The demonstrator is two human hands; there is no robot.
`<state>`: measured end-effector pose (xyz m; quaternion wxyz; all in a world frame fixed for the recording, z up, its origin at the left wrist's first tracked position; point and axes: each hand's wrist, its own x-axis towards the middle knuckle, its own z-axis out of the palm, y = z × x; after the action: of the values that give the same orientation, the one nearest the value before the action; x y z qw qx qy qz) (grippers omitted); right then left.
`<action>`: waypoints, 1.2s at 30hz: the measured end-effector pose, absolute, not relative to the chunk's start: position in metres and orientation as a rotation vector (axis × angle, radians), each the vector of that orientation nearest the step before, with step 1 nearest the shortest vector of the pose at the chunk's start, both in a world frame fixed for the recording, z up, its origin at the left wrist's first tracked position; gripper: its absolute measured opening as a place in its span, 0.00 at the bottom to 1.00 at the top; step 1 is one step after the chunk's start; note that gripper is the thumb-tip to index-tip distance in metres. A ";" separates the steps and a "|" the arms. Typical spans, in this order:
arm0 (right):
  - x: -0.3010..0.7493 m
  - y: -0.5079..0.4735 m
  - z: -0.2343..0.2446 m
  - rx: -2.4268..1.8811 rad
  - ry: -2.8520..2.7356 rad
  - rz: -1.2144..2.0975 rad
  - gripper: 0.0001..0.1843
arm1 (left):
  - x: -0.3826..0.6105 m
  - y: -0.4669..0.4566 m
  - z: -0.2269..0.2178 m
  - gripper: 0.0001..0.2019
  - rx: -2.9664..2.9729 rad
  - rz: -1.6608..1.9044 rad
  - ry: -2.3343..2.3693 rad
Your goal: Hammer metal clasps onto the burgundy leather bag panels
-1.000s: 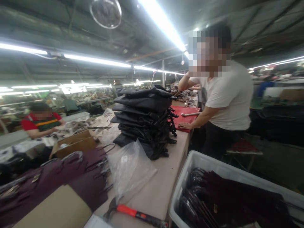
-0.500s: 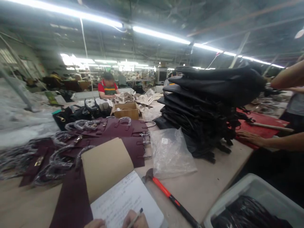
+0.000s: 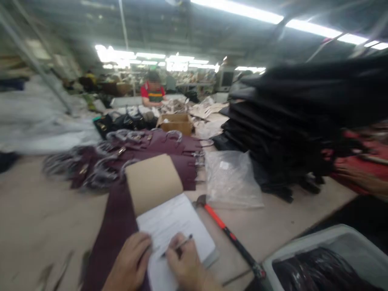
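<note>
An open notebook with handwritten lines lies on the table, its tan cover folded back. My right hand is closed around a pen, its lower end over the page. At the notebook's left edge, my left hand grips the paper with bent fingers close together. Dark maroon bag pieces lie under and behind the notebook, several with plastic-wrapped handles. To the right of the page is a hammer with a red and black handle.
A clear plastic bag lies beyond the hammer, before a tall stack of black bags. A grey bin with dark wrapped items stands at lower right. Farther back are a cardboard box and a person in red.
The view has tilted down and turned left, so both hands show more fully. The left hand reaches farther up the notebook's edge. The pen stays in my right hand over the page.
</note>
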<state>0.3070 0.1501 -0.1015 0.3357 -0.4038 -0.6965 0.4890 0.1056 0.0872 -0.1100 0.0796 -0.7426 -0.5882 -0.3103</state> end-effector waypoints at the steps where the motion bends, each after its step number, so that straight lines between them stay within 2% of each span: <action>1: 0.307 0.149 -0.097 -1.000 -1.841 1.256 0.08 | 0.108 0.084 -0.104 0.08 -2.253 -0.892 -1.848; 5: 0.295 0.161 -0.099 -0.877 -1.884 1.117 0.10 | 0.100 0.090 -0.098 0.07 -2.314 -0.867 -2.055; 16: 0.293 0.157 -0.105 -0.785 -1.986 0.853 0.07 | 0.094 0.092 -0.102 0.04 -2.323 -0.937 -1.987; 36: 0.293 0.158 -0.108 -0.717 -2.057 0.870 0.06 | 0.092 0.092 -0.100 0.04 -2.328 -0.941 -2.019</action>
<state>0.2928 0.1584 -0.1075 0.3875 -0.2819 -0.8083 0.3421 0.0920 0.0922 -0.0996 -0.0401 -0.7219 -0.6261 -0.2920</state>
